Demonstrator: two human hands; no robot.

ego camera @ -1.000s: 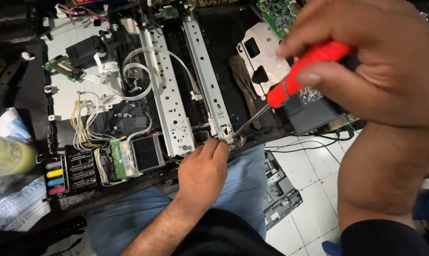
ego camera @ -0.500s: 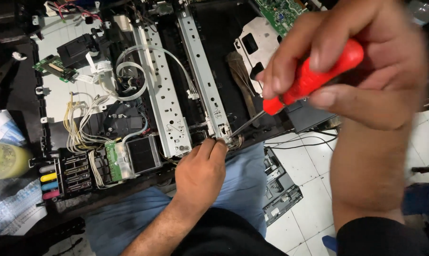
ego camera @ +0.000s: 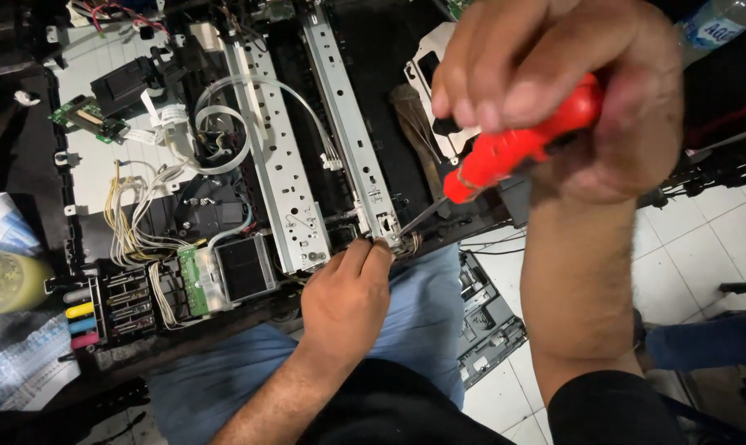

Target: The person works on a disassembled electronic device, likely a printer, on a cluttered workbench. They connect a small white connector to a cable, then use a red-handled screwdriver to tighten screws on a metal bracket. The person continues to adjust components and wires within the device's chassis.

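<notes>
A screw-driving step seems to be in hand: a red-handled screwdriver (ego camera: 517, 152) is gripped in the closed right hand (ego camera: 570, 99), its tip set at the near end of 1 of 2 metal rails (ego camera: 348, 124) at the front edge of the opened printer chassis (ego camera: 84, 165). The left hand (ego camera: 348, 292) is pinched shut at the same spot; whether sth is held can't be told. Judged next: steady downward pressure, tip kept seated. The screwdriver looks slim-shafted w/ a glossy handle.
</notes>
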